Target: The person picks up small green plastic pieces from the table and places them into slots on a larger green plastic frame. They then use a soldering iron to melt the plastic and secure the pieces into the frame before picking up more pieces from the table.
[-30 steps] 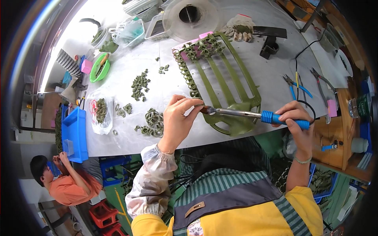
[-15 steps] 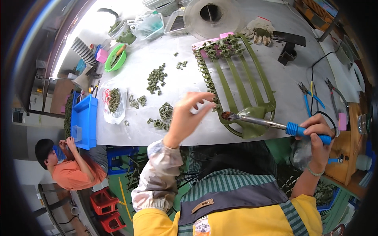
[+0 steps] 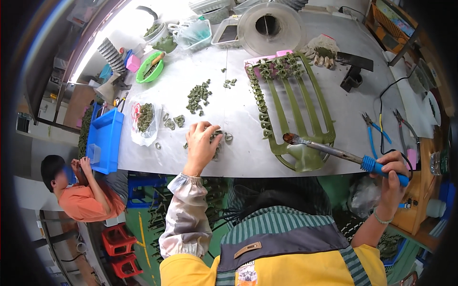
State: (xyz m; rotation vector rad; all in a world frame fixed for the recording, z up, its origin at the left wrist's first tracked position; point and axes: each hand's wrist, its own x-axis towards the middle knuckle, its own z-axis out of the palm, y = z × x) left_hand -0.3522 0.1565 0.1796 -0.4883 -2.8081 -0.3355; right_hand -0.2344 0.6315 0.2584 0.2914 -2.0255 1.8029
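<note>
My right hand [image 3: 393,170] grips the blue handle of a soldering iron [image 3: 334,151]. Its metal shaft slants left, and its brown, stained tip is over the lower end of a green slatted frame [image 3: 298,102]. Small green pieces line the frame's left bar and cluster across its far end. To the left, my left hand [image 3: 201,148] is at a pile of small green ring-shaped pieces [image 3: 217,153], fingers bent and closed together. The hand hides most of that pile, so what lies between its fingertips cannot be made out. A loose green ring [image 3: 228,137] lies beside the fingers.
Loose green pieces [image 3: 198,97] lie farther back. A plastic bag [image 3: 143,125], a green bowl [image 3: 150,67] and a blue tray [image 3: 106,140] stand left. Blue-handled pliers [image 3: 377,133], a black cable and a glove [image 3: 320,50] are right. Another person [image 3: 93,198] sits left.
My left hand has moved from the frame's left bar leftward and down to the pile of green rings, its fingers closing in. The soldering iron has shifted slightly right in my right hand.
</note>
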